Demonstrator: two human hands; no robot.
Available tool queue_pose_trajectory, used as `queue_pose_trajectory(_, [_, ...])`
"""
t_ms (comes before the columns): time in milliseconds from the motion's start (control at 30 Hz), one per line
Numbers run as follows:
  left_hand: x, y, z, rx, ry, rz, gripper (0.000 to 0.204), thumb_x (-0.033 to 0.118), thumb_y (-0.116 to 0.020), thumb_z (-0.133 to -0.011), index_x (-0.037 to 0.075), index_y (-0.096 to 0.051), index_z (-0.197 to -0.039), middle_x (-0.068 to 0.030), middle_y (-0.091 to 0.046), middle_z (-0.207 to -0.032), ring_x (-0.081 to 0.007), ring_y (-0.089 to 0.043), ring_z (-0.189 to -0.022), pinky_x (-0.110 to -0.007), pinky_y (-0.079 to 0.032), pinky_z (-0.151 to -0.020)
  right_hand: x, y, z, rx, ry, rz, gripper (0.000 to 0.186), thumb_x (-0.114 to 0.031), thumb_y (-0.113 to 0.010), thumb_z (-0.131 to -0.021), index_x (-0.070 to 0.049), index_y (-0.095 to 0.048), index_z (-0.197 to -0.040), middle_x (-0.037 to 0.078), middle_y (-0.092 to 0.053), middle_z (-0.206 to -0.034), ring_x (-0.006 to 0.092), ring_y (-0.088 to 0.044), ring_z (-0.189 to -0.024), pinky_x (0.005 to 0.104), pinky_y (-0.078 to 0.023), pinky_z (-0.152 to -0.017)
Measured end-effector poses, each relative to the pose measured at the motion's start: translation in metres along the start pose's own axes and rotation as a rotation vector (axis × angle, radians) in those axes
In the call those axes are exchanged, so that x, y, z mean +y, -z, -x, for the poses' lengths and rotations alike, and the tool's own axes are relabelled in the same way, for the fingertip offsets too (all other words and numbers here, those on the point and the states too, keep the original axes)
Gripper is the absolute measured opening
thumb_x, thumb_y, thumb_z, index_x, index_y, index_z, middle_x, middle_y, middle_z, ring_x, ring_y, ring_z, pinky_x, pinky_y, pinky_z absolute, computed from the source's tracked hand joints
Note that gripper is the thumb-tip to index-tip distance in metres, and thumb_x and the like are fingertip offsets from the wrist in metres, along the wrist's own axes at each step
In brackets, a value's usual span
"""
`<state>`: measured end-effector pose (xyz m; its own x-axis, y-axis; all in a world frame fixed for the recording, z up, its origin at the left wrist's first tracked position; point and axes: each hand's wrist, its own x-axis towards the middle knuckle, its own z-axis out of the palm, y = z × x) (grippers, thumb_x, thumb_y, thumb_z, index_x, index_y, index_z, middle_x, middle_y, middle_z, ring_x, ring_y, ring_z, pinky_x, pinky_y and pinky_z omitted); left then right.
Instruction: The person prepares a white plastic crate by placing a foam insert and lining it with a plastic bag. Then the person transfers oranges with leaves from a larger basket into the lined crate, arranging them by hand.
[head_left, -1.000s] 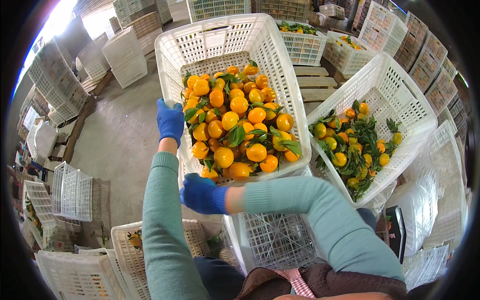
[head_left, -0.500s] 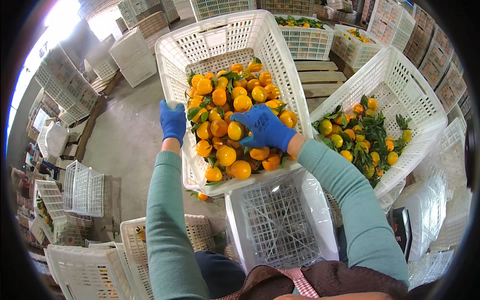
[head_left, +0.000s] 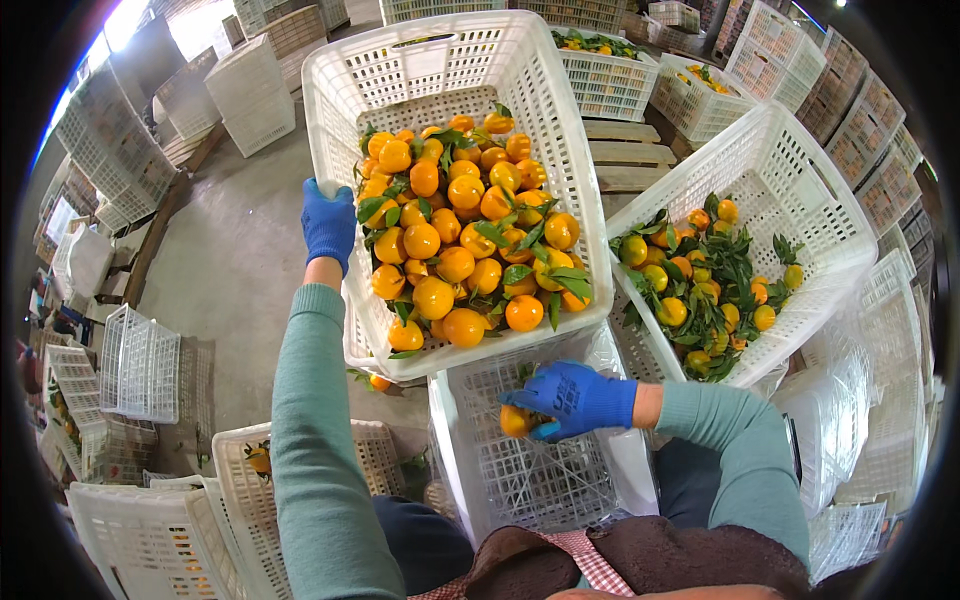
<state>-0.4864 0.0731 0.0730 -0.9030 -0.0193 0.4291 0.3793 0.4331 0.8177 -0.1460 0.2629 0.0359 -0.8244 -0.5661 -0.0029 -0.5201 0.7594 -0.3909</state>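
Observation:
In a blue glove, my left hand [head_left: 329, 222] is wrapped round the left rim of a large white slatted crate [head_left: 588, 200]. Many orange mandarins [head_left: 455, 264], some with green leaves, lie heaped in that crate. My right hand [head_left: 568, 400], also blue-gloved, is closed on a mandarin [head_left: 516, 420] with a bit of leaf showing above it. It hangs over a smaller crate lined with clear plastic [head_left: 470, 480], which stands right in front of me. Part of the held fruit is hidden by my fingers.
At the right a tilted white crate [head_left: 838, 215] holds greener, leafy mandarins [head_left: 700, 285]. A wooden pallet [head_left: 628, 155] lies behind. Stacked crates [head_left: 165, 535] stand at lower left, beside the concrete floor [head_left: 235, 290]. More fruit-filled crates [head_left: 606, 85] are at the back.
My right hand has left the mandarin heap and come down toward me, over the lined crate, with a mandarin in it. My left hand stays on the large crate's rim.

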Motion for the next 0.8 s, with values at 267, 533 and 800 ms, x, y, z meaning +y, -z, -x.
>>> queue_pose_trajectory(267, [-0.009,0.001,-0.006,0.026,-0.189,-0.198,0.042,0.019,-0.066,-0.076,-0.004,-0.050,-0.107,-0.0266,-0.060,-0.096,-0.0416,-0.058,-0.090,-0.044,-0.047,-0.079,0.173,0.152,-0.111,0.856,-0.170,0.358,0.046,-0.025,-0.070,-0.076,-0.007,-0.059,-0.117,0.018,-0.059,-0.118,0.0358,-0.054,-0.110,0.0424,-0.041,-0.097])
queue_pose_trajectory(533, [0.010,0.000,0.003,-0.003,0.145,-0.097,0.034,0.024,-0.061,-0.078,0.003,-0.053,-0.104,-0.0229,-0.064,-0.092,-0.0375,-0.062,-0.088,-0.040,-0.048,-0.078,0.326,0.188,-0.093,0.926,-0.738,-0.311,0.056,-0.034,-0.066,-0.081,0.001,-0.052,-0.123,0.020,-0.063,-0.103,0.0308,-0.061,-0.093,0.0371,-0.048,-0.085])
queue_pose_trajectory(800, [-0.022,0.007,-0.008,-0.073,-0.191,-0.119,0.026,0.025,-0.066,-0.075,0.001,-0.059,-0.082,-0.0186,-0.061,-0.072,-0.0307,-0.057,-0.063,-0.042,-0.047,-0.058,0.338,0.162,-0.094,0.899,-0.580,0.103,0.039,-0.038,-0.062,-0.081,0.000,-0.063,-0.091,0.022,-0.065,-0.088,0.0351,-0.062,-0.079,0.0415,-0.049,-0.070])
